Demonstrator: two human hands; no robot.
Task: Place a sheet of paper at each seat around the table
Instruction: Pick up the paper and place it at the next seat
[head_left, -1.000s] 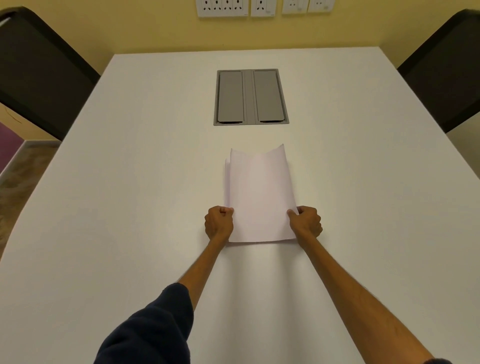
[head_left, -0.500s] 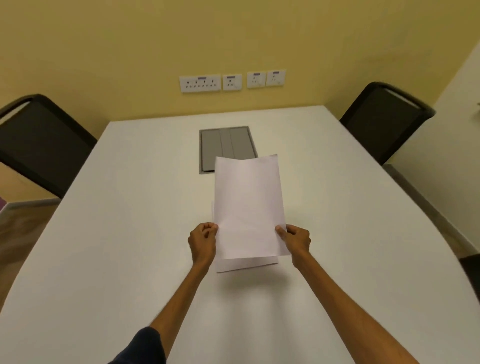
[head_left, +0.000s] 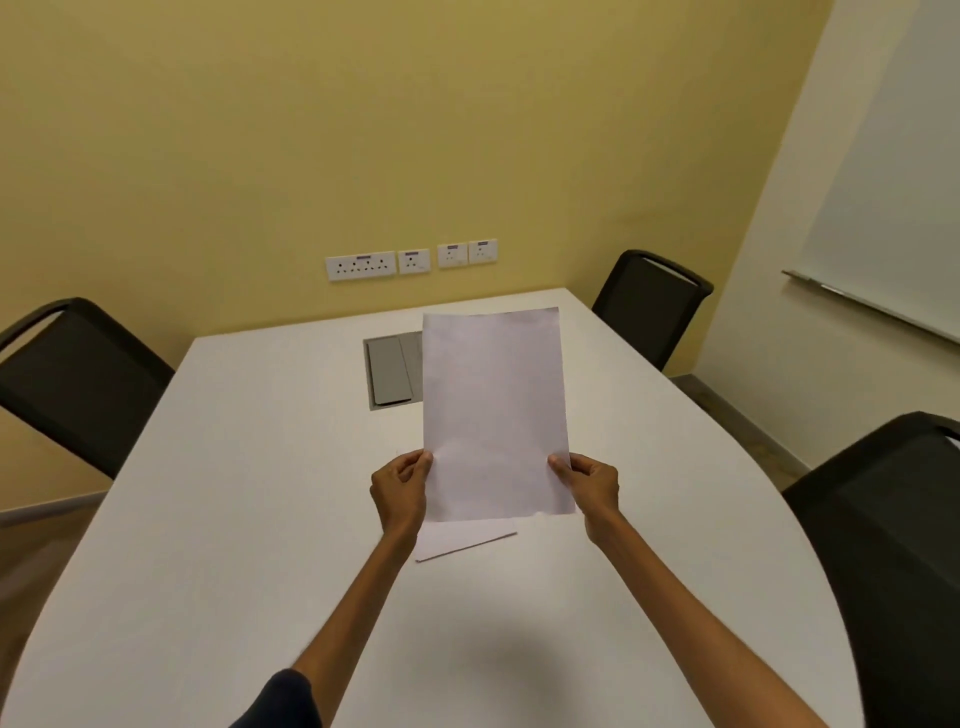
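A white sheet of paper (head_left: 493, 415) is held upright above the middle of the white table (head_left: 234, 519). My left hand (head_left: 400, 491) pinches its lower left edge and my right hand (head_left: 589, 488) pinches its lower right edge. Under the raised sheet, more white paper (head_left: 462, 540) lies flat on the table, mostly hidden, with one corner showing below the sheet.
Black chairs stand at the left side (head_left: 72, 379), the far right corner (head_left: 652, 301) and the near right side (head_left: 898, 545). A grey cable hatch (head_left: 389, 371) is set into the tabletop beyond the paper. Wall sockets (head_left: 410, 260) and a whiteboard (head_left: 893, 208) are behind.
Both hands lifted one sheet off the stack on the table and raised it upright. The view tilted up, bringing the wall and more chairs into sight.
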